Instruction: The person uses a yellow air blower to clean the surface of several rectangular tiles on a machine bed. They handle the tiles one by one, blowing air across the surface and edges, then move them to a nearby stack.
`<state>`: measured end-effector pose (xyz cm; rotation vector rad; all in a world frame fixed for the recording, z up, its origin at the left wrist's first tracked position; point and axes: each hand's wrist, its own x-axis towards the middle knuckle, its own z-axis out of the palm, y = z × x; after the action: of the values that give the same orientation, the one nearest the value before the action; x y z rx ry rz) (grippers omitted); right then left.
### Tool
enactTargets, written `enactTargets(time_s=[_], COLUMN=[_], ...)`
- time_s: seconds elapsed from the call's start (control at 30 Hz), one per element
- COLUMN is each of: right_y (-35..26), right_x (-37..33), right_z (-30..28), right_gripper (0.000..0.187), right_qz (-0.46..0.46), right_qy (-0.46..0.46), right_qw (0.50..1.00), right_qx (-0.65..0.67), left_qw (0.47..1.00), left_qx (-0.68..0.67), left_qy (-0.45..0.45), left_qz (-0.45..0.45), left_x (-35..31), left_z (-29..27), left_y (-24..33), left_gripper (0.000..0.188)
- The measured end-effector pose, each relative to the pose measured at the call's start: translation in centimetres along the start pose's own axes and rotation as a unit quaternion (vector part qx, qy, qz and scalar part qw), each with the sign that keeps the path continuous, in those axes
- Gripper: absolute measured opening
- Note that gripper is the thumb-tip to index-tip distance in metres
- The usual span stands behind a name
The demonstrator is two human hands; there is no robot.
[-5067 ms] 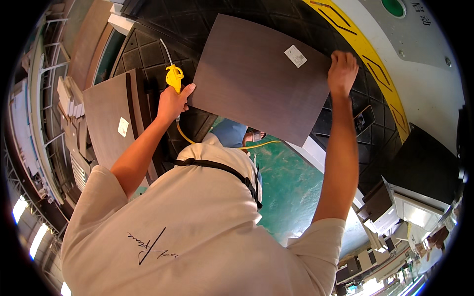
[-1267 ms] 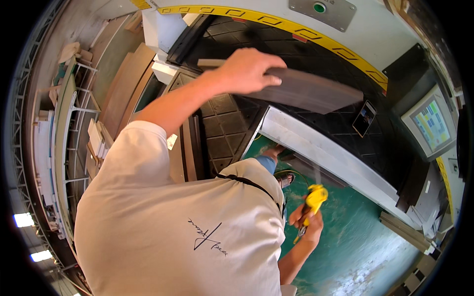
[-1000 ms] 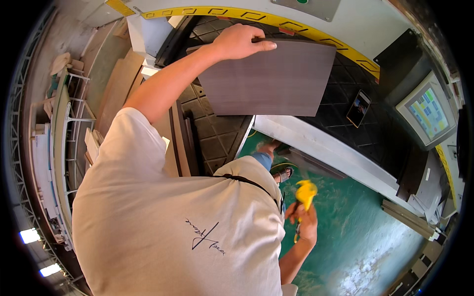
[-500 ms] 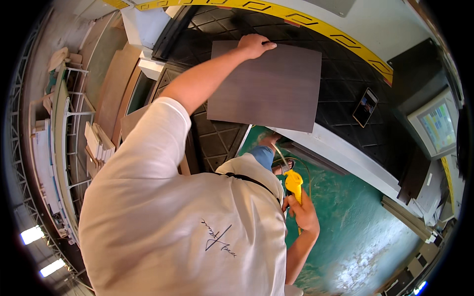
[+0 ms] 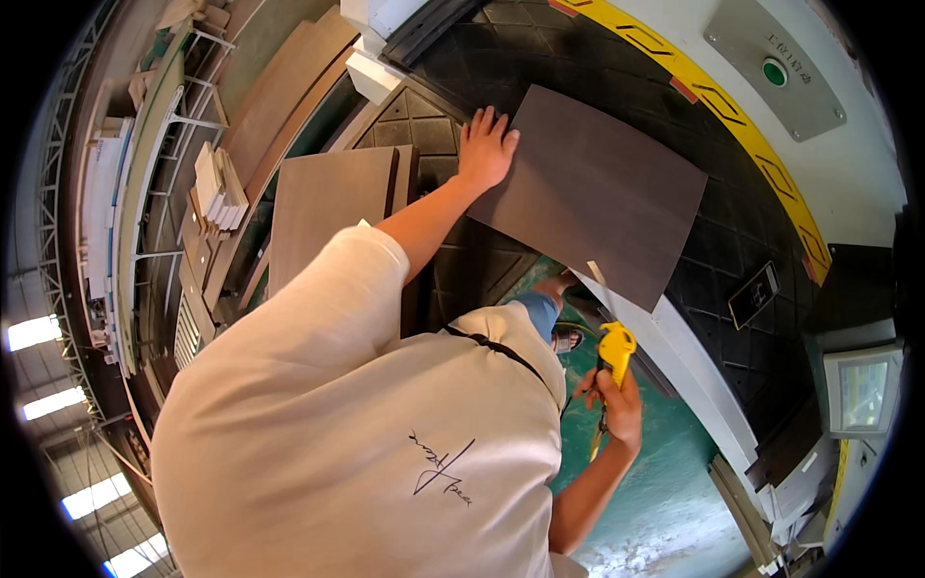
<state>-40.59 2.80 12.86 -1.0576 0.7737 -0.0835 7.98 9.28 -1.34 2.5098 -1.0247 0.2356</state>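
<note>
A flat brown board (image 5: 602, 183) lies on the black ribbed bed (image 5: 520, 39) of a machine. My left hand (image 5: 487, 149) is at its left edge, palm down with fingers spread. My right hand (image 5: 620, 405) grips a yellow air blow gun (image 5: 617, 349) at the lower right of the board. The gun's thin nozzle points up, and its pale tip overlaps the board's near edge; whether it touches cannot be made out. Part of the gun's handle is hidden by my fingers.
Brown panels (image 5: 328, 207) stand left of my arm, with pale offcuts (image 5: 220, 188) beyond. A phone (image 5: 753, 296) lies on the bed at right. A yellow strip (image 5: 742, 116), a green button (image 5: 774, 71) and a screen (image 5: 863, 395) border the machine. Green floor (image 5: 665, 462) lies below.
My left hand has left the board's far edge for its left edge, its fingers now spread. The board appears turned clockwise. The blow gun has risen closer to it. The view has shifted.
</note>
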Motion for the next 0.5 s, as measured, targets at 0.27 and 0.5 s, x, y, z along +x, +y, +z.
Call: enactTargets(time_s=[0.27,0.5], right_y=[3.7,3.7], right_x=[10.7,13.9], right_z=[-5.2,-6.3], right_gripper=[0.03,0.03], right_qz=[-0.134,-0.008], right_qy=[0.407,0.324], right_qw=[0.867,0.938], right_qx=[-0.256,0.119], left_qw=[0.989,0.943], left_qx=[-0.112,-0.157], left_qy=[-0.094,-0.239], left_qz=[0.0,-0.173], left_x=[-6.3,-4.4], left_z=[-7.7,-8.6], left_y=[-0.8,-0.6], left_gripper=[0.031,0.04])
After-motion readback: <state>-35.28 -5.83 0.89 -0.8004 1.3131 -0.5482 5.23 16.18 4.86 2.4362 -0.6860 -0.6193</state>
